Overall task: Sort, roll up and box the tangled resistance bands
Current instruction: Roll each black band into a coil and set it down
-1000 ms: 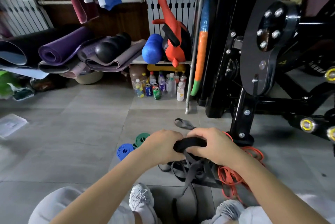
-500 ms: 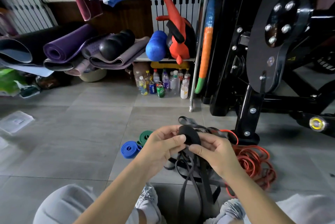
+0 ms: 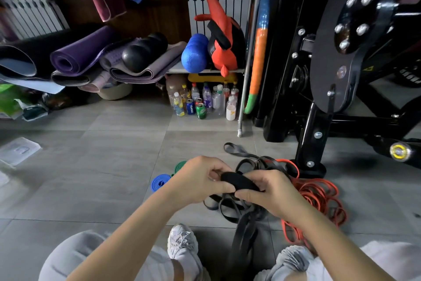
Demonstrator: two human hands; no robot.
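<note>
Together, both hands hold one black band roll (image 3: pixel 239 181) above the tiled floor (image 3: pixel 102 178). The left hand (image 3: pixel 200 180) has its fingers curled around the roll's left end. The right hand (image 3: pixel 271 194) pinches the right end between thumb and fingers. A loose tail of the same black band (image 3: pixel 243 242) hangs from the roll down between two pale sneakers (image 3: pixel 182 244).

Under the hands lies a tangle of black bands (image 3: pixel 237 211), touching a heap of thin orange bands (image 3: pixel 319 194) to the right, beside the foot of a black gym machine (image 3: pixel 312 121). A rolled blue band (image 3: pixel 159 181) and a rolled green band (image 3: pixel 180 165) sit side by side on the floor just left of the left hand. A clear plastic box (image 3: pixel 18 151) rests well apart at the far left. Drink bottles and cans (image 3: pixel 205 101) stand under a shelf at the back, near rolled yoga mats (image 3: pixel 79 55).
</note>
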